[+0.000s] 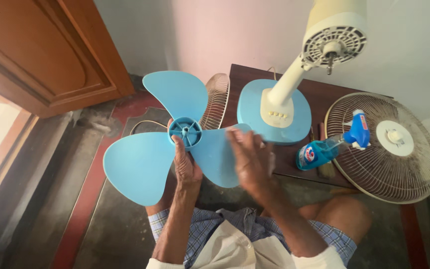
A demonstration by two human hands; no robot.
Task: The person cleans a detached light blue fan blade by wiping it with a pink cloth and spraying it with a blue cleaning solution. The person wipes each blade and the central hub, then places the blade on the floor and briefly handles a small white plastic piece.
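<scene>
A light blue three-bladed fan blade [175,94] is held up in front of me. My left hand [185,162] grips it at the round hub [185,130], thumb on the hub's lower edge. My right hand [250,159] lies flat with fingers spread against the lower right blade [215,159]; it is slightly blurred. I cannot tell whether a cloth is under it.
A fan body with blue base [252,107], white neck and bare motor head [332,42] stands on a dark wooden table [319,97]. A blue spray bottle [332,147] lies by a round wire grille [389,147]. Another grille [217,97] stands behind the blade. A wooden door [46,55] is at left.
</scene>
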